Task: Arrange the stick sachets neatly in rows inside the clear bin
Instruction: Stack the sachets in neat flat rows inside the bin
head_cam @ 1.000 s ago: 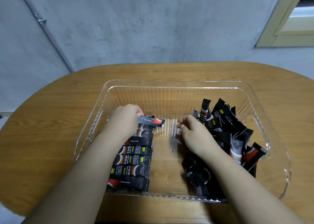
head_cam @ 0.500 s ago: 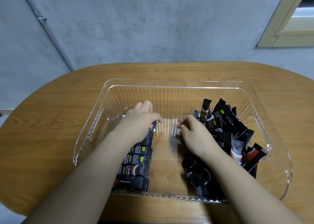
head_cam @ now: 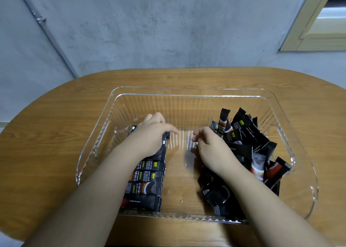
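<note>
A clear ribbed bin sits on the wooden table. Along its left side lies a neat row of black stick sachets, stacked flat one behind another. My left hand rests flat on the far end of that row, fingers straight, pressing the top sachet down. A loose heap of black sachets fills the right side, some standing on end. My right hand hovers at the heap's left edge with fingers loosely curled, holding nothing I can see.
The bin's middle strip shows bare bottom between row and heap. The oval wooden table ends close in front. A grey concrete wall with a metal pipe stands behind, and a pale window frame at upper right.
My left hand laid the sachet it held onto the far end of the left row and now rests flat on it. My right hand stayed in place.
</note>
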Tool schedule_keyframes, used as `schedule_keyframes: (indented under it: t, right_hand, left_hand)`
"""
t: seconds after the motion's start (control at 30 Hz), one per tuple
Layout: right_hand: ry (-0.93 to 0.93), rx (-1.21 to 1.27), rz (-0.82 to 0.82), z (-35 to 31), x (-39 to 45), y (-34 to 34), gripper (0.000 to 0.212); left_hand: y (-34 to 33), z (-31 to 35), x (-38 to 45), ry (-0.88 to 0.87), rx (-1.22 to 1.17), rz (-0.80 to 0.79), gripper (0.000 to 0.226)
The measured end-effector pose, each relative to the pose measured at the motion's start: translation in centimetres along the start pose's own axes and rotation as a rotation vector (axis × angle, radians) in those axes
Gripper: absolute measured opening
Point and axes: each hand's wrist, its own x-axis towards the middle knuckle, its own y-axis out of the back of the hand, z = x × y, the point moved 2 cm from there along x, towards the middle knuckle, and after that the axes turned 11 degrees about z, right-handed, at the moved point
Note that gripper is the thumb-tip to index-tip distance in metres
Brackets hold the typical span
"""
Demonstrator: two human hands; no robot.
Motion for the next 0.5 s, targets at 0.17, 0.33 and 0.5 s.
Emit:
schedule_keyframes:
  t: [0.17, 0.33, 0.5]
  right_hand:
    - [-0.035, -0.028, -0.039, 0.0, 0.0, -0.1, 0.031]
    - [0.051, -0.213, -0.117, -0.4, -0.4, -0.2, 0.028]
    - [0.091, -0.278, -0.171, -0.5, -0.6, -0.4, 0.034]
  left_hand:
    - [1.0, 1.0, 1.7, 0.024, -0.146, 0.204, 0.028]
    - [1.7, 3.6, 2.9, -0.226, -0.226, 0.252, 0.035]
    - [1.9, 8.4, 4.9, -0.601, 0.098, 0.221, 0.044]
